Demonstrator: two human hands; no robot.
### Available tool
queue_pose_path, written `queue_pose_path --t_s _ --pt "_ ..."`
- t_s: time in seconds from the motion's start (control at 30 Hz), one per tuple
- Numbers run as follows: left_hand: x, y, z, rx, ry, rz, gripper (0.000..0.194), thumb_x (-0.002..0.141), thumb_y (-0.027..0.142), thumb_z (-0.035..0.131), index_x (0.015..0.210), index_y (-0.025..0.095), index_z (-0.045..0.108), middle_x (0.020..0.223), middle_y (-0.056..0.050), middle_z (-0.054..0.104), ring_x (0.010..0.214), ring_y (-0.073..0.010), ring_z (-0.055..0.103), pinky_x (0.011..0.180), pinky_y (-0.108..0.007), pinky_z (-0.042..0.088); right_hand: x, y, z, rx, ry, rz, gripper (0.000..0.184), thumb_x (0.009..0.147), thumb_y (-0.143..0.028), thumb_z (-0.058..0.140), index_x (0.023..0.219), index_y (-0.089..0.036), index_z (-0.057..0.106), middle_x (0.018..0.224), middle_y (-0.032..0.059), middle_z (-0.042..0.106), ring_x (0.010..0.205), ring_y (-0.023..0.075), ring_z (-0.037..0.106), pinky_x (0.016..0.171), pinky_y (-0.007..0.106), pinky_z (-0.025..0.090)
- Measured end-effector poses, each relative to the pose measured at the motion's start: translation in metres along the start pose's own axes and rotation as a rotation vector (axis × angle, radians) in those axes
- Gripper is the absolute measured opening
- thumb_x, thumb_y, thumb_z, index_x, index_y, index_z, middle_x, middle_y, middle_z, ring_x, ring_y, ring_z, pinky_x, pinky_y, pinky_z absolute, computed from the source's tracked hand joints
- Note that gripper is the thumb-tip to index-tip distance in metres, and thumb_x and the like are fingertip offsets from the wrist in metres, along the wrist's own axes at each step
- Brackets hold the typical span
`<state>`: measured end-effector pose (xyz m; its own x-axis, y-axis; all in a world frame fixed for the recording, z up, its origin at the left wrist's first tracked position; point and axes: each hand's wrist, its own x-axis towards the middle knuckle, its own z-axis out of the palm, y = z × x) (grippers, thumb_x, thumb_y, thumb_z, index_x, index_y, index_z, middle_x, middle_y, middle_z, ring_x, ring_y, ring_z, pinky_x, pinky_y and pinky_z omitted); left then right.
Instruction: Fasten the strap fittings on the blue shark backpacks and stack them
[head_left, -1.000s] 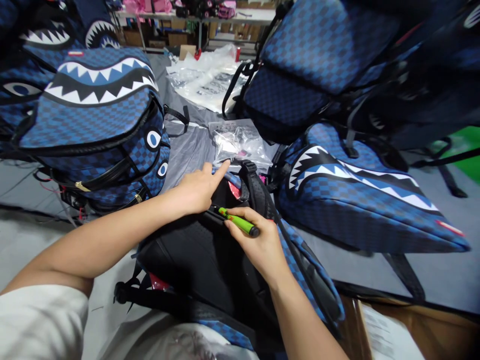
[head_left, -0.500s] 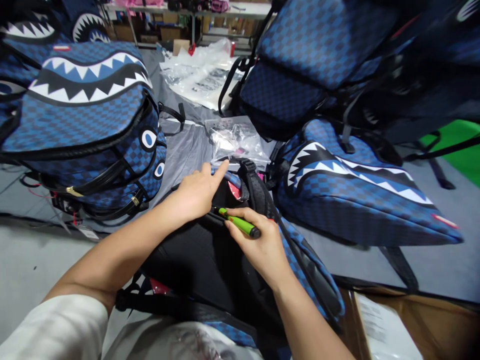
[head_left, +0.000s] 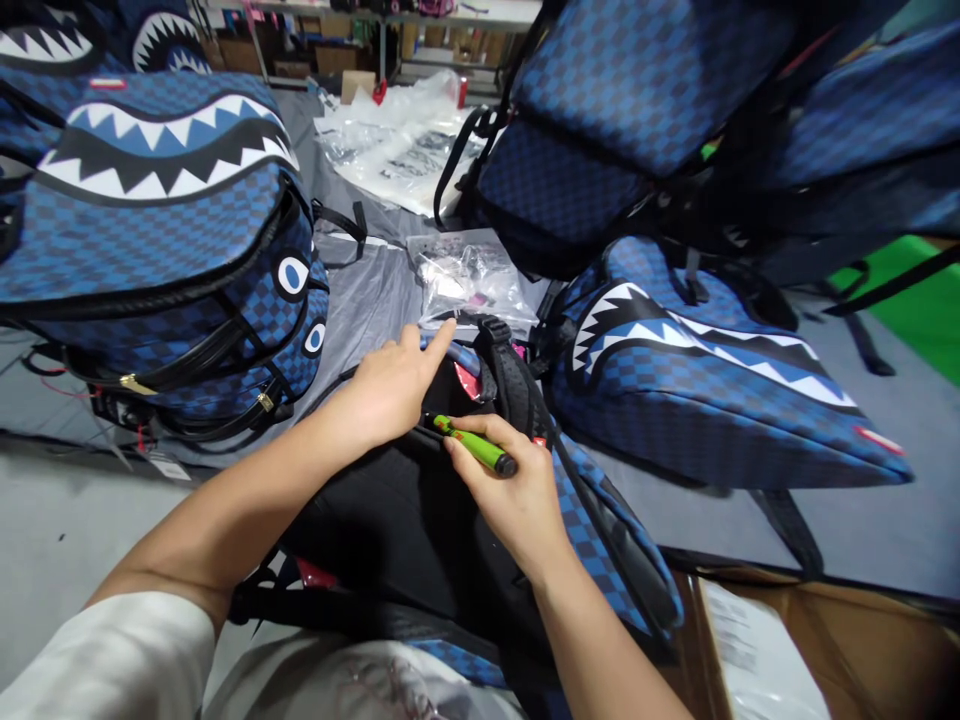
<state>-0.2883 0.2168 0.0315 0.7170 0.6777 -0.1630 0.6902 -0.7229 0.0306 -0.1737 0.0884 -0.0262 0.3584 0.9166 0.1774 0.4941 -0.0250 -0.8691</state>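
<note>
A blue-checked backpack lies in front of me with its black padded back panel (head_left: 397, 520) facing up. My left hand (head_left: 386, 390) rests on its top edge, forefinger stretched toward the black carry handle (head_left: 499, 345), other fingers pressing the fabric. My right hand (head_left: 514, 490) grips a small green-handled tool (head_left: 476, 447), its tip pointing at the seam just under my left hand. A red lining patch (head_left: 469, 382) shows between the two hands.
Shark-mouth backpacks crowd both sides: a stack at left (head_left: 165, 250), one lying at right (head_left: 705, 390), more piled behind (head_left: 637, 110). Clear plastic bags (head_left: 469, 280) lie on the grey sheet (head_left: 367, 300) beyond. A cardboard box (head_left: 810, 650) sits at lower right.
Both hands keep their hold and place on the backpack. Only the head camera has drifted slightly, shifting the scene a little left and down.
</note>
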Motion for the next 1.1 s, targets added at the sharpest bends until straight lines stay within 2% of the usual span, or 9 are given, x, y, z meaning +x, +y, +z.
queue_pose_path --t_s 0.13,0.23,0.53,0.83,0.93,1.1 --pt "0.0 0.001 -0.001 0.0 -0.008 -0.004 0.095 0.083 0.013 0.063 0.158 0.021 0.004 0.135 -0.018 0.045 0.113 -0.0299 0.061 0.086 -0.036 0.053 0.0 0.0 0.0 0.024 -0.039 0.005 0.01 0.084 -0.026 0.066 0.092 -0.024 0.072 0.095 0.0031 0.078 0.085 0.0221 0.074 0.08 0.033 0.057" --pt "0.0 0.001 -0.001 0.002 -0.01 -0.001 0.095 0.083 0.012 0.063 0.158 0.02 0.005 0.135 -0.018 0.046 0.112 -0.0298 0.062 0.086 -0.036 0.054 0.0 -0.001 0.0 -0.021 0.006 -0.005 0.011 0.085 -0.026 0.066 0.093 -0.024 0.072 0.095 0.0031 0.078 0.086 0.0221 0.074 0.08 0.033 0.056" --pt "-0.006 0.003 0.0 0.006 0.024 -0.009 0.095 0.083 0.011 0.064 0.159 0.02 0.007 0.133 -0.017 0.046 0.109 -0.0295 0.063 0.086 -0.038 0.056 -0.005 -0.004 0.0 -0.051 0.015 -0.028 0.01 0.085 -0.027 0.066 0.091 -0.022 0.071 0.092 0.0029 0.078 0.083 0.0205 0.073 0.077 0.031 0.054" --pt "-0.033 0.01 -0.004 0.018 0.075 -0.05 0.09 0.085 0.008 0.06 0.158 0.021 0.01 0.133 -0.016 0.046 0.107 -0.0289 0.065 0.083 -0.039 0.058 -0.021 -0.012 0.002 -0.013 0.026 -0.015 0.01 0.085 -0.031 0.067 0.09 -0.023 0.072 0.084 0.0011 0.076 0.074 0.0188 0.071 0.074 0.03 0.052" --pt "-0.04 0.013 -0.004 0.03 0.107 -0.07 0.084 0.087 0.007 0.056 0.157 0.021 0.012 0.131 -0.016 0.047 0.105 -0.0279 0.066 0.082 -0.039 0.058 -0.026 -0.016 0.003 -0.027 0.059 -0.016 0.011 0.084 -0.03 0.067 0.09 -0.022 0.072 0.086 0.0021 0.076 0.079 0.0199 0.071 0.075 0.031 0.051" --pt "-0.068 0.012 -0.001 0.04 0.14 -0.085 0.083 0.086 0.004 0.053 0.156 0.021 0.012 0.139 -0.019 0.043 0.11 -0.0294 0.064 0.078 -0.037 0.06 -0.036 -0.028 0.006 0.02 -0.03 -0.029 0.008 0.084 -0.028 0.067 0.089 -0.023 0.071 0.085 0.0012 0.077 0.08 0.0202 0.071 0.078 0.032 0.051"
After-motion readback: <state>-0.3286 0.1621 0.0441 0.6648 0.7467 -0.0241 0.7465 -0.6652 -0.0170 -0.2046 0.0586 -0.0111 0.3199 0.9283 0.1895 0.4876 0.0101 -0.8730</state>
